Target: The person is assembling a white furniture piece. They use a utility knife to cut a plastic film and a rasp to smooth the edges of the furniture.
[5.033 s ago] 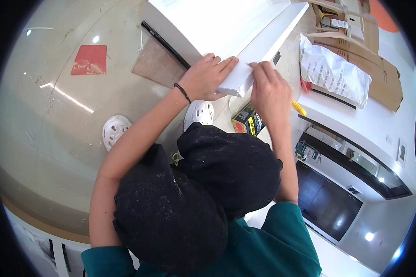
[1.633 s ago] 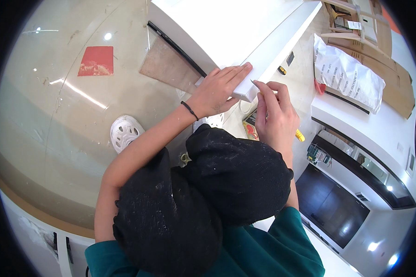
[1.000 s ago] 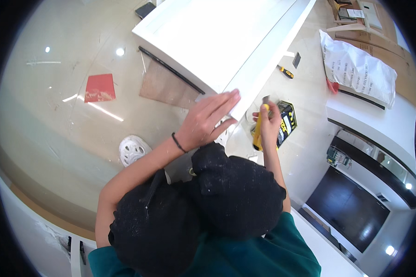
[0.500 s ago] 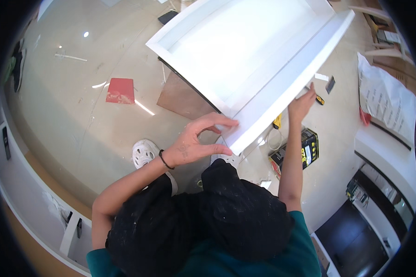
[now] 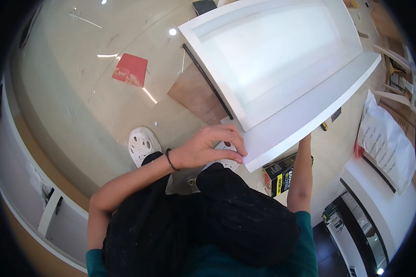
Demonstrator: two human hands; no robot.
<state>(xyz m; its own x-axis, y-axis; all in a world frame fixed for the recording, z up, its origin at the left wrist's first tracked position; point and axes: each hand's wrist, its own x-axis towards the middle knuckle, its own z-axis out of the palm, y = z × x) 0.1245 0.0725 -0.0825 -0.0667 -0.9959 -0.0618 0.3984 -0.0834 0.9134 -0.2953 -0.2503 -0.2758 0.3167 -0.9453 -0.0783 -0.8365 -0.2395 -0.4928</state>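
A large white framed panel [image 5: 282, 60] with a recessed centre fills the upper middle of the view, held above the floor. My left hand [image 5: 210, 147] grips its near corner, fingers curled over the edge, a dark band on the wrist. My right forearm [image 5: 302, 171] reaches up to the panel's long near edge; the hand itself is hidden under that edge. My black-trousered knees fill the lower middle.
A black and yellow box [image 5: 279, 175] lies on the floor by my right arm. A brown board [image 5: 196, 94] and a red sheet [image 5: 131, 69] lie further left. A white printed bag [image 5: 386, 138] and a white cabinet [image 5: 379, 203] stand at right.
The panel has swung up and now spreads wider across the view. My right hand slid from its edge to beneath it. My left hand kept its hold on the corner.
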